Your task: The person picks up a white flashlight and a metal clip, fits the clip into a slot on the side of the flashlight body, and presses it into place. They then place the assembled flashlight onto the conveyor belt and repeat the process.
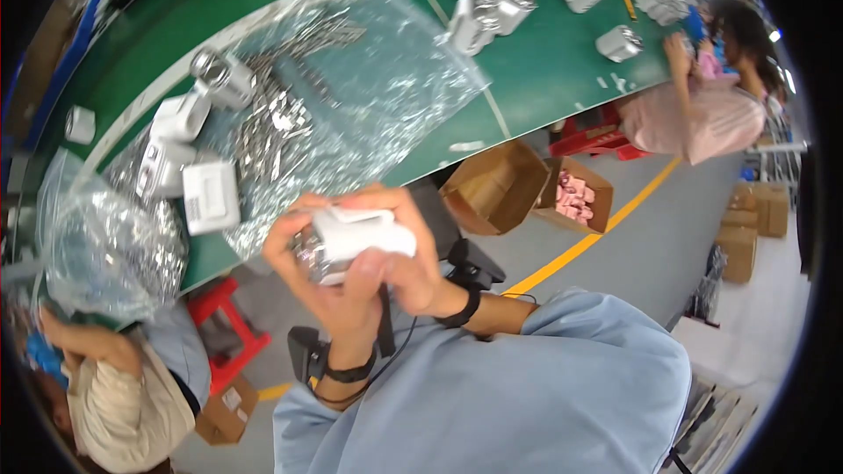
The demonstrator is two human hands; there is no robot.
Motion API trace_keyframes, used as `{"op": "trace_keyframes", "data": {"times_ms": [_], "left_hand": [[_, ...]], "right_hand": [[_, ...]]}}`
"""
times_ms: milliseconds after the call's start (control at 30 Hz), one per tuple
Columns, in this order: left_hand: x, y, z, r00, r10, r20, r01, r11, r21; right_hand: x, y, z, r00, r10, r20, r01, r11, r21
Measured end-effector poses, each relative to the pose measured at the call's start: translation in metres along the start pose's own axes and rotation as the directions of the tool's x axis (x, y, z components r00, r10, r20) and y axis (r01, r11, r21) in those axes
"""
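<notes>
I see the left hand (pixel 332 300) and right hand (pixel 423 274) wrapped around a white-and-silver housing (pixel 360 232) (silver end (pixel 309 256) toward eight o'clock), held before the green table (pixel 527 92). From them, at eleven o'clock, metal strips (pixel 283 118) lie on clear plastic sheeting (pixel 399 79); at two, an open carton (pixel 479 197) stands.
</notes>
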State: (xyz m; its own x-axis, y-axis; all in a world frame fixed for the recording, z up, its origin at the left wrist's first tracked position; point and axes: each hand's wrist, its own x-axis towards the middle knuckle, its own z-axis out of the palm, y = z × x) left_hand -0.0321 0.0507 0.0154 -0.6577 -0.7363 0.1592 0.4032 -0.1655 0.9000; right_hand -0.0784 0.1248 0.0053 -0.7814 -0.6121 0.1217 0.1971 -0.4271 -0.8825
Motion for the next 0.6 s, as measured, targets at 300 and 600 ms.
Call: {"op": "trace_keyframes", "data": {"times_ms": [300,600], "left_hand": [[-0.009,-0.016,-0.017,0.98,-0.136,-0.144,0.155,0.98,0.127],[-0.024,-0.062,-0.051,0.96,0.277,0.034,-0.201,0.605,0.771]], "right_hand": [[0.002,0.011,-0.011,0.953,0.259,-0.156,-0.266,0.964,-0.024],[-0.019,0.095,-0.054,0.573,0.811,0.114,-0.755,0.469,0.458]]}}
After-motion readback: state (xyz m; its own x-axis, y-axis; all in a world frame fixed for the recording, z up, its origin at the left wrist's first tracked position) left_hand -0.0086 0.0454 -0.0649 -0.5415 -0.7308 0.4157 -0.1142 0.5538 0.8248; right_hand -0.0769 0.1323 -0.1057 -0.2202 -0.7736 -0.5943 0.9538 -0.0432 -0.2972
